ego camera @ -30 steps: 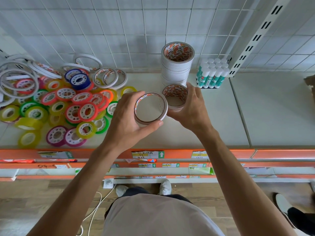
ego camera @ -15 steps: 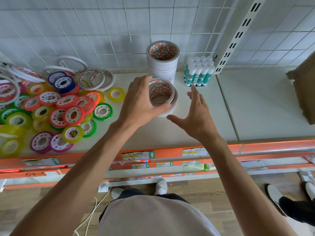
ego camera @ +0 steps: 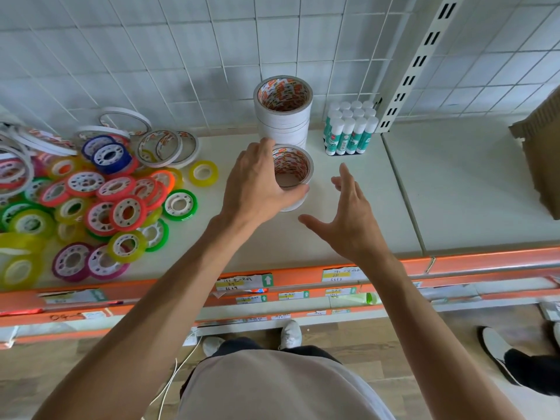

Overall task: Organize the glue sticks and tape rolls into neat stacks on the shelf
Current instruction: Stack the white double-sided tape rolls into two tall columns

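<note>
My left hand [ego camera: 257, 184] grips the top white tape roll of a short stack [ego camera: 292, 174] in the middle of the white shelf [ego camera: 348, 234], thumb at its front rim. My right hand [ego camera: 348, 213] hovers just right of that stack, fingers spread, holding nothing. Behind it rises a taller stack of the same white rolls [ego camera: 283, 113] against the tiled wall. A block of several upright glue sticks [ego camera: 348, 128] with white caps stands to the right of the tall stack.
A loose heap of small coloured tape rolls [ego camera: 100, 201] and thin white rolls [ego camera: 166, 147] covers the shelf's left part. A torn cardboard box [ego camera: 542, 153] sits at the right edge. The shelf front is an orange rail [ego camera: 303, 278] with price labels. Someone's shoe [ego camera: 497, 350] is on the floor.
My left hand carried a white roll forward and set it on the short stack. My right hand let go of that stack and drew back to the right, fingers spread.
</note>
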A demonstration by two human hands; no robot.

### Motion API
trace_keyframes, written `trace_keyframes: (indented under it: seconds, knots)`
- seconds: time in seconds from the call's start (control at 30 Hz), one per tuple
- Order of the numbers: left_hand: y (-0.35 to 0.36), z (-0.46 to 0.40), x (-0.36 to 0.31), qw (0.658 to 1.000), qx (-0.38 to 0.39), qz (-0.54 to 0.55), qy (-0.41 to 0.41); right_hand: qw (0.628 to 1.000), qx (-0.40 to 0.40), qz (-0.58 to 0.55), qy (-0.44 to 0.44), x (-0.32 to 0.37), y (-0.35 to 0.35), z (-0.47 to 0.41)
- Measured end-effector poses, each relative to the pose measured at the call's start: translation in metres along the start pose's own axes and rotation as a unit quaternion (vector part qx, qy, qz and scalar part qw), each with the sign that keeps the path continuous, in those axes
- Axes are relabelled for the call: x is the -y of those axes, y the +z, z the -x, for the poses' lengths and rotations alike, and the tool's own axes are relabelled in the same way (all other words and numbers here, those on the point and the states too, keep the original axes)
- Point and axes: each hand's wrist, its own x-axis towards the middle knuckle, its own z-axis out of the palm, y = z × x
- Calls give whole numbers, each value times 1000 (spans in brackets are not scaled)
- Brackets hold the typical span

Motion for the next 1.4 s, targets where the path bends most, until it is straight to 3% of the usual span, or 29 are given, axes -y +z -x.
trace_keyframes:
  seconds: [0.83,0.97,1.13,1.4]
  knots:
    - [-10,3,-3,999,23,36,-13,999,18,-22,18,1,10,-4]
    - [-12,1,-3,997,58,42,-29,1000,16,-19,18,1,10,-3]
    - [-22,0,7,991,122,38,-47,1000,16,5,-9,5,2,-8]
    - [-33,-1,23,989,138,24,-46,995,14,38,-89,37,-8,-33]
